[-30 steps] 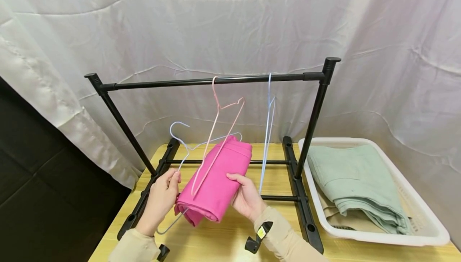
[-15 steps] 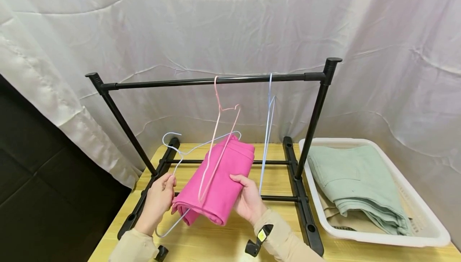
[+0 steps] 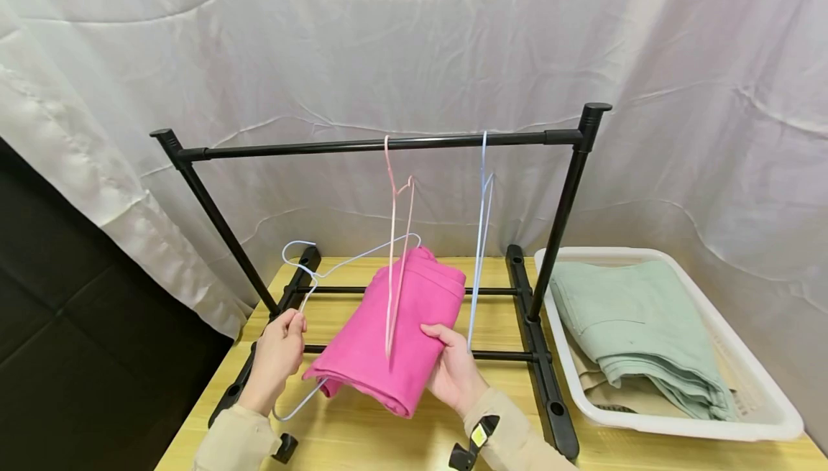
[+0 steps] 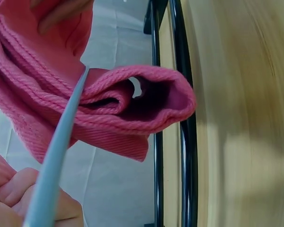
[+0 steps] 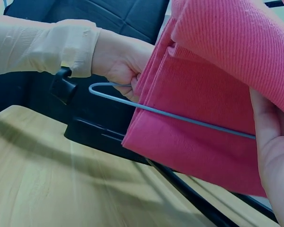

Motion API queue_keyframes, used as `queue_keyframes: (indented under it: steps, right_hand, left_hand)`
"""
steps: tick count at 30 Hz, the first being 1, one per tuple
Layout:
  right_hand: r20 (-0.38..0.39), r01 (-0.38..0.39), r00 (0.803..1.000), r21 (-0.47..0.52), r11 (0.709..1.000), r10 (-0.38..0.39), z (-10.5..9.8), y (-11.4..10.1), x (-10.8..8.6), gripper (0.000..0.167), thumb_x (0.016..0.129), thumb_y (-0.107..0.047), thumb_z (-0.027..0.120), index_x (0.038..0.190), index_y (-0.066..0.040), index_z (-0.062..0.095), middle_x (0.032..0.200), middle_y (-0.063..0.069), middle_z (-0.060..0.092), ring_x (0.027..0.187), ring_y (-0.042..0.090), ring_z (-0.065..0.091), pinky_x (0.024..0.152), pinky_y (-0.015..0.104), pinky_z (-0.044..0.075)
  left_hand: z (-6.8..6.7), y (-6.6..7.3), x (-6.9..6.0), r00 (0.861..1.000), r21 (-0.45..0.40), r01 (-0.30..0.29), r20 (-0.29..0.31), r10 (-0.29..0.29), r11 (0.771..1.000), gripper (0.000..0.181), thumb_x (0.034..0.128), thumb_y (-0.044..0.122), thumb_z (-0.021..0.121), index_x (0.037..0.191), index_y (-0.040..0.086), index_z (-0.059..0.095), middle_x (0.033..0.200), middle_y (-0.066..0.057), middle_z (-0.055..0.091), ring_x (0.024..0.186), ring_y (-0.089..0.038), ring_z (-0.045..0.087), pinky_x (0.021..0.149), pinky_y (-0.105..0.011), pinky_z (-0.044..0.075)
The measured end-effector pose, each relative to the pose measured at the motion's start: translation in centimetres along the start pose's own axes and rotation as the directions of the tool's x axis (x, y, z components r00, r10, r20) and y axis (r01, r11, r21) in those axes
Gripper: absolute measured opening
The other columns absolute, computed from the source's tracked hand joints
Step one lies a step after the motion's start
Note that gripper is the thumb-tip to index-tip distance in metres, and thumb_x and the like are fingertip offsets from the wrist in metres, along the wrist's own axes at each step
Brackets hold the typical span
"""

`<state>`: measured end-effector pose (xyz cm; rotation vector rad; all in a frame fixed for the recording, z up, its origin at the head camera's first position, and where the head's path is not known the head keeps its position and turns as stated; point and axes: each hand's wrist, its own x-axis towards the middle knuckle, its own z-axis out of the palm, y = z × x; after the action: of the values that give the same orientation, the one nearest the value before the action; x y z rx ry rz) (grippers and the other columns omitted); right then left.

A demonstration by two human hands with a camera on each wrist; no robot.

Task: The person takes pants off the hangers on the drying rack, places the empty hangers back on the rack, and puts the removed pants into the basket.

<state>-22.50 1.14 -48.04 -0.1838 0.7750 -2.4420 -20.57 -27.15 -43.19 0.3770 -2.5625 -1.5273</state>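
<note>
My left hand [image 3: 277, 356] grips a pale blue wire hanger [image 3: 352, 261] by its near side, hook pointing up and left. A folded pink garment [image 3: 394, 341], ribbed like corduroy in the right wrist view, lies over the hanger's bar. That bar [image 5: 180, 117] passes between the garment's layers. My right hand [image 3: 456, 367] holds the garment's right side, thumb on top and fingers underneath. A pink hanger [image 3: 391, 262] hangs from the rack's rail in front of the garment. In the left wrist view, the hanger's wire [image 4: 61, 137] runs into the folded pink cloth [image 4: 132, 113].
A black clothes rack [image 3: 310, 148] stands on the wooden table [image 3: 362, 439]. Another blue hanger [image 3: 479, 241] hangs on its rail, right of the pink one. At the right, a white basket [image 3: 686, 428] holds folded pale green cloth [image 3: 630, 327] over beige cloth.
The held hanger has shifted left and down with my left hand. My right hand and the garment's right side have moved slightly right and down. The pink hanger has swung round to a narrower angle.
</note>
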Motion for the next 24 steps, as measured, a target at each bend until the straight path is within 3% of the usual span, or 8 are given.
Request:
queue_keyframes:
  steps: [9, 15, 20, 24]
  right_hand:
    - [-0.022, 0.012, 1.0, 0.018, 1.0, -0.012, -0.4, 0.0, -1.5, 0.028, 0.107, -0.021, 0.048, 0.133, -0.015, 0.04, 0.122, -0.006, 0.068, 0.113, 0.012, 0.068, 0.109, 0.033, 0.053]
    - [-0.032, 0.018, 0.999, 0.036, 0.999, -0.017, -0.7, -0.1, -2.0, 0.025, 0.108, -0.021, 0.047, 0.132, -0.017, 0.043, 0.12, -0.008, 0.07, 0.111, 0.01, 0.069, 0.106, 0.028, 0.054]
    - [-0.012, 0.011, 1.0, 0.046, 0.999, -0.01, -0.9, -0.2, -2.2, 0.023, 0.11, -0.023, 0.044, 0.132, -0.016, 0.043, 0.119, -0.008, 0.07, 0.111, 0.01, 0.069, 0.106, 0.027, 0.054]
    - [0.043, 0.009, 0.999, 0.064, 0.998, -0.012, -0.6, -0.4, -2.3, 0.026, 0.109, -0.024, 0.051, 0.132, -0.016, 0.045, 0.12, -0.007, 0.071, 0.111, 0.01, 0.07, 0.104, 0.028, 0.055]
  left_hand:
    - [0.0, 0.6, 1.4, 1.0, -0.044, -0.015, 0.013, 0.015, 0.999, 0.03, 0.1174, 0.024, 0.041, 0.097, 0.005, 0.053, 0.057, 0.005, 0.041, 0.047, -0.009, 0.04, 0.045, -0.021, 0.031]
    - [0.3, 0.9, 2.0, 0.999, -0.078, 0.017, 0.033, -0.014, 0.997, 0.031, 0.1178, 0.024, 0.039, 0.096, 0.006, 0.052, 0.057, 0.005, 0.039, 0.048, -0.009, 0.038, 0.045, -0.022, 0.031]
    - [1.3, 1.0, 2.5, 1.0, -0.1, 0.011, 0.023, -0.009, 0.995, 0.031, 0.1176, 0.023, 0.04, 0.096, 0.005, 0.053, 0.056, 0.006, 0.039, 0.047, -0.008, 0.036, 0.044, -0.021, 0.03]
    - [2.6, 1.4, 2.8, 0.999, -0.087, 0.012, 0.033, -0.009, 0.996, 0.031, 0.1172, 0.024, 0.04, 0.098, 0.005, 0.054, 0.057, 0.006, 0.04, 0.049, -0.008, 0.039, 0.045, -0.021, 0.034]
